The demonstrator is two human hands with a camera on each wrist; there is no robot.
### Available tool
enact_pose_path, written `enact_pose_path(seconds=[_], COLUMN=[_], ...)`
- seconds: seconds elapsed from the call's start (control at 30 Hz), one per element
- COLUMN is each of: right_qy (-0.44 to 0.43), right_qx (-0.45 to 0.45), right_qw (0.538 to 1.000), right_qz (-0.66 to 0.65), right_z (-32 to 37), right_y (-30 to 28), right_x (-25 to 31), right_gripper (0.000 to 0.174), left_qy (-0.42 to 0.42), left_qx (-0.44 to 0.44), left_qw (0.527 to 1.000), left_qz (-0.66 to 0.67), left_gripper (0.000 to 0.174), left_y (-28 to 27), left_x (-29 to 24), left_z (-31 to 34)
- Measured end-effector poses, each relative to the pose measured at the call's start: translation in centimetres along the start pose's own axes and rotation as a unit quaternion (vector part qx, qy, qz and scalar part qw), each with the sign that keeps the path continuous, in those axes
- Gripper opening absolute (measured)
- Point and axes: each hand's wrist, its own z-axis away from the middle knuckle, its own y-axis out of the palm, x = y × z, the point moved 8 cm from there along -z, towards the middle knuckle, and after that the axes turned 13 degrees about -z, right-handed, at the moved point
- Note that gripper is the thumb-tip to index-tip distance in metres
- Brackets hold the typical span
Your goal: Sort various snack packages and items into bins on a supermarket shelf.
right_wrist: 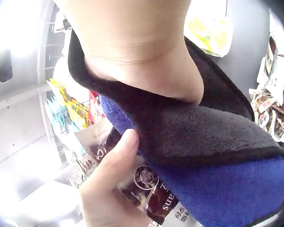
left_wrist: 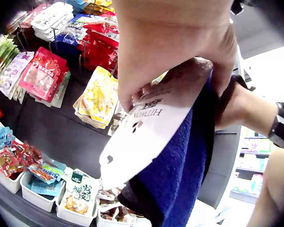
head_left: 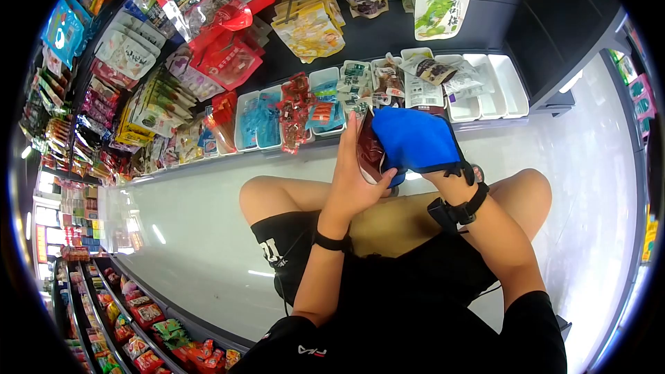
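My left hand (head_left: 355, 183) grips a brown and white snack bag (head_left: 370, 149), thumb on one side and fingers on the other. In the left wrist view the bag's pale printed side (left_wrist: 142, 132) slants downward below that hand. A blue cloth (head_left: 415, 140) with a dark grey reverse and black edging covers my right hand, leaving the wrist and heel of the hand (right_wrist: 151, 71) in sight. The cloth lies against the bag; the right fingers are hidden under it, and I cannot tell how they lie.
White bins (head_left: 270, 131) of small packets line the low shelf ahead, with bare white bins (head_left: 509, 86) at its right end. Snack bags (head_left: 308, 28) hang from hooks above. Another stocked shelf (head_left: 152, 325) stands at lower left. My bent knees flank a tan surface (head_left: 395, 225) under the hands.
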Motion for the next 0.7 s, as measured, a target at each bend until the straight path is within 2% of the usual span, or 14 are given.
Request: enact_pose_path(seconds=[0.07,0.2,0.27,0.3,0.5,0.57,0.6,0.67,0.7], right_qy=[0.020,0.034,0.178,0.178,0.146,0.088,0.089,0.024,0.025], right_qx=[-0.001,0.058,0.230,0.231,0.196,0.146,0.146,0.007,0.007], right_qw=[0.999,0.996,0.956,0.956,0.969,0.985,0.985,1.000,1.000], right_qz=[-0.043,-0.050,0.017,0.017,0.017,0.012,0.012,0.011,0.011], right_z=[-0.2,-2.8,-3.4,-3.3,-3.4,-2.8,-2.1,-2.1,-2.0], right_y=[0.0,-2.3,-1.0,-0.9,-1.0,-1.0,-0.5,-2.2,-2.4], right_x=[-0.5,2.5,1.9,1.6,1.7,1.4,0.7,1.7,1.5], right_gripper=[0.023,0.029,0.036,0.036,0.031,0.027,0.027,0.024,0.024], left_qy=[-0.033,-0.005,0.012,0.012,-0.039,-0.041,-0.041,-0.037,-0.036], left_qx=[0.013,0.023,0.062,0.062,0.046,0.027,0.028,0.013,0.013], left_qw=[0.995,0.991,0.998,0.998,0.998,0.999,0.999,0.999,0.999], left_qz=[0.088,0.128,0.009,0.010,0.034,0.008,0.008,-0.021,-0.021], left_gripper=[0.122,0.126,0.129,0.129,0.129,0.127,0.127,0.123,0.123], left_y=[0.3,0.5,0.5,0.3,-0.2,-0.4,-0.2,-0.2,-0.2], left_x=[0.5,-0.6,-1.4,-1.6,-1.8,-1.5,-1.3,-1.0,-0.9], left_z=[0.0,-0.2,-0.1,-0.1,-0.7,-0.8,-0.7,-0.6,-0.6])
